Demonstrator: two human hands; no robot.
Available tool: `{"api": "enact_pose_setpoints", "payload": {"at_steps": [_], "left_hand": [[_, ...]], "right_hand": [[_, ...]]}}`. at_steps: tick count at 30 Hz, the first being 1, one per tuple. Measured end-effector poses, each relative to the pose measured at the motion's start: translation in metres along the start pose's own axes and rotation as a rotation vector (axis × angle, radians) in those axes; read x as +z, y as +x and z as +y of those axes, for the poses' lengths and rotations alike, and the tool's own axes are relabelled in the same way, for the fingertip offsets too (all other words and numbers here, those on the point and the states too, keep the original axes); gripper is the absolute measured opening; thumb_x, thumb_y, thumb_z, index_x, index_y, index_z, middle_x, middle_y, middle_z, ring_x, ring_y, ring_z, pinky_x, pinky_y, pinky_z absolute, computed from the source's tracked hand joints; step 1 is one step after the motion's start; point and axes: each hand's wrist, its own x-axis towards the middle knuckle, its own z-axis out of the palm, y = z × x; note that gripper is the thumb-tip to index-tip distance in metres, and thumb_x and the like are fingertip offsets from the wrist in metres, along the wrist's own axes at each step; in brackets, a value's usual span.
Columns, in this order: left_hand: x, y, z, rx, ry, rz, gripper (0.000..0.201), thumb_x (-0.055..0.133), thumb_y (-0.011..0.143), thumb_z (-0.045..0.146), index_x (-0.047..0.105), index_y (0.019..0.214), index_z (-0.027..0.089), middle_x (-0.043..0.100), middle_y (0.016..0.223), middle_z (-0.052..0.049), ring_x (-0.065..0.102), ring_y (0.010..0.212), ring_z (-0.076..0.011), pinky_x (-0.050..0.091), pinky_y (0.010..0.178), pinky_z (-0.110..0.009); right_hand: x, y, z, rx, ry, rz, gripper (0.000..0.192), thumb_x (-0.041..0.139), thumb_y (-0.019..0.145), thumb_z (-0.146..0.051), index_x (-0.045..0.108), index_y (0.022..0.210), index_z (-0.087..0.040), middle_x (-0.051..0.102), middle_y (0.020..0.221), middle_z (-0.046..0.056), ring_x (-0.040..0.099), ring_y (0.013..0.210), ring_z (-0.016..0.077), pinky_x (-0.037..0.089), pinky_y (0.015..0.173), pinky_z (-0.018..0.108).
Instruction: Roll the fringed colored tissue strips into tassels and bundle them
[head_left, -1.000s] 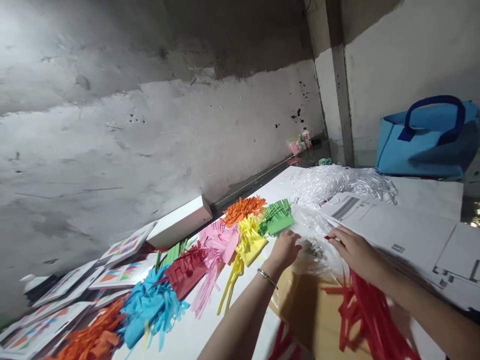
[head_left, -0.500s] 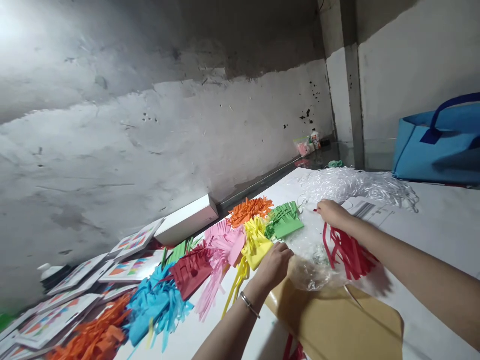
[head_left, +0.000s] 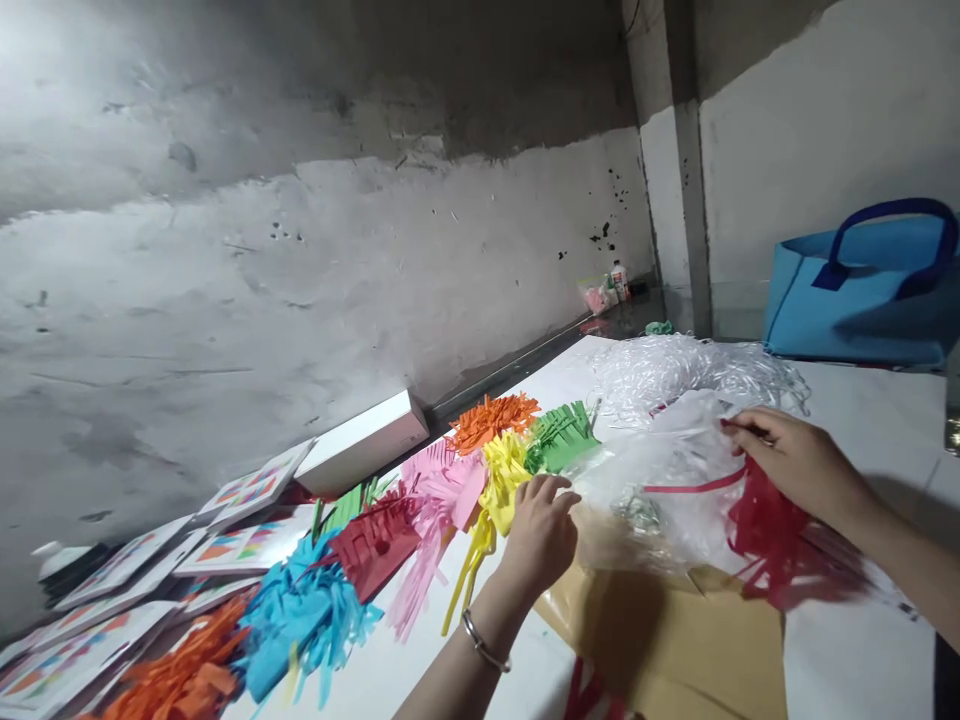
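My right hand (head_left: 799, 462) grips a bunch of red paper strips (head_left: 776, 545) together with the upper edge of a clear plastic bag (head_left: 667, 480), lifting it. My left hand (head_left: 536, 535) rests at the bag's left edge, fingers bent, beside the yellow fringed paper (head_left: 504, 478). The bag lies over a brown paper sheet (head_left: 675, 640). Whether the left hand pinches the bag is unclear.
A row of fringed coloured papers runs along the white table: orange (head_left: 491, 418), green (head_left: 559, 437), pink (head_left: 442, 495), red (head_left: 371, 540), blue (head_left: 300, 615). Shredded white strips (head_left: 675, 365) lie behind. A white box (head_left: 360, 455), printed cards (head_left: 247, 545) and a blue bag (head_left: 862, 290) stand around.
My right hand has swung right and toward me with the red strips, pulling the clear bag's edge up. My left hand stayed near the yellow paper, fingers now spread a little.
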Motion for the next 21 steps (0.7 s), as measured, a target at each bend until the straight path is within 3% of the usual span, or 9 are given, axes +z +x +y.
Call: {"api": "enact_pose_setpoints", "payload": {"at_steps": [3, 5, 8, 11, 13, 18, 21], "left_hand": [[0.009, 0.013, 0.033, 0.068, -0.023, -0.043, 0.026, 0.057, 0.091, 0.01, 0.07, 0.111, 0.02, 0.069, 0.119, -0.009, 0.058, 0.111, -0.027, 0.049, 0.098, -0.044], [0.024, 0.021, 0.053, 0.133, -0.031, -0.123, 0.02, 0.06, 0.095, 0.022, 0.069, 0.113, 0.021, 0.07, 0.117, -0.007, 0.061, 0.105, -0.0246, 0.052, 0.091, -0.038], [0.054, 0.03, 0.067, 0.196, -0.001, -0.236, 0.023, 0.064, 0.093, 0.028, 0.069, 0.114, 0.02, 0.069, 0.12, -0.009, 0.061, 0.106, -0.0281, 0.052, 0.086, -0.04], [0.073, 0.032, 0.057, 0.233, 0.03, -0.319, 0.014, 0.061, 0.094, 0.023, 0.071, 0.103, 0.019, 0.07, 0.114, -0.009, 0.061, 0.102, -0.0279, 0.05, 0.085, -0.04], [0.072, 0.031, 0.041, 0.229, 0.038, -0.35, 0.014, 0.059, 0.095, 0.023, 0.071, 0.098, 0.018, 0.071, 0.111, -0.01, 0.061, 0.1, -0.0268, 0.048, 0.087, -0.04], [0.041, 0.026, 0.001, 0.184, -0.002, -0.388, 0.011, 0.064, 0.091, 0.019, 0.073, 0.095, 0.02, 0.074, 0.11, -0.008, 0.062, 0.1, -0.0242, 0.043, 0.093, -0.039], [0.023, 0.024, -0.004, 0.131, -0.05, -0.372, 0.023, 0.066, 0.079, 0.008, 0.076, 0.093, 0.023, 0.076, 0.113, -0.003, 0.063, 0.106, -0.0252, 0.041, 0.098, -0.043]], "right_hand": [[-0.006, -0.009, -0.003, 0.034, 0.056, 0.01, 0.032, 0.048, 0.092, -0.049, 0.064, 0.079, -0.024, 0.072, 0.086, 0.006, 0.069, 0.083, 0.0258, 0.051, 0.075, 0.037], [-0.004, -0.011, -0.007, 0.046, 0.082, -0.038, 0.033, 0.051, 0.089, -0.05, 0.063, 0.073, -0.024, 0.07, 0.078, 0.005, 0.068, 0.074, 0.0244, 0.051, 0.07, 0.036], [0.001, -0.015, -0.011, 0.058, 0.109, -0.089, 0.031, 0.052, 0.091, -0.046, 0.064, 0.078, -0.021, 0.068, 0.074, 0.003, 0.066, 0.07, 0.0196, 0.05, 0.069, 0.034], [0.004, -0.022, -0.015, 0.063, 0.116, -0.112, 0.027, 0.052, 0.091, -0.041, 0.063, 0.077, -0.021, 0.067, 0.075, 0.002, 0.065, 0.07, 0.0177, 0.05, 0.07, 0.032], [0.005, -0.029, -0.018, 0.066, 0.115, -0.127, 0.026, 0.051, 0.089, -0.039, 0.061, 0.073, -0.022, 0.067, 0.074, 0.002, 0.065, 0.068, 0.018, 0.05, 0.067, 0.031], [0.01, -0.051, -0.02, 0.078, 0.092, -0.127, 0.026, 0.049, 0.09, -0.038, 0.062, 0.071, -0.025, 0.068, 0.073, 0.001, 0.067, 0.067, 0.0194, 0.051, 0.063, 0.03], [0.012, -0.067, -0.018, 0.076, 0.061, -0.096, 0.029, 0.05, 0.094, -0.039, 0.061, 0.071, -0.025, 0.068, 0.074, 0.001, 0.067, 0.067, 0.0191, 0.053, 0.062, 0.029]]}}
